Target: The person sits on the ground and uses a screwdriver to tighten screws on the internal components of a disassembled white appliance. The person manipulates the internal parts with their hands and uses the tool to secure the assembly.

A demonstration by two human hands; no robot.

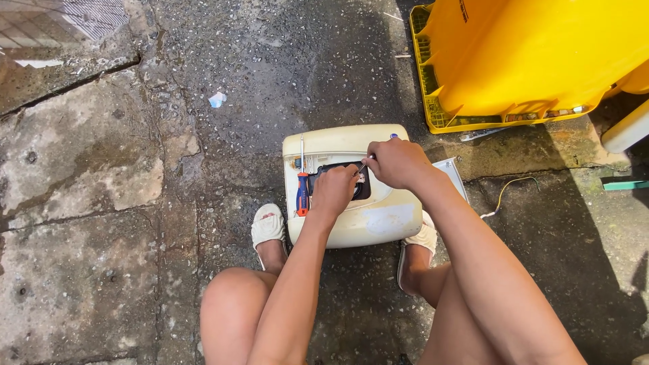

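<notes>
A cream plastic appliance housing (378, 223) lies on the wet concrete between my feet, with a dark opening in its top. My left hand (334, 189) rests at that opening with its fingers pinched on a small part inside. My right hand (399, 162) grips a screwdriver with a purple-ended handle (393, 136); its thin shaft (365, 164) angles down toward the opening beside my left fingers. A second screwdriver with a red and blue handle (302, 192) lies on the housing's left side, its shaft pointing away from me.
A large yellow plastic bin (534, 54) lies on a yellow crate at the upper right. A grey panel (454, 172) lies right of the housing, near a yellow-green wire (503, 192). A scrap of white paper (217, 99) lies on the ground. White sandals (268, 226) are on my feet.
</notes>
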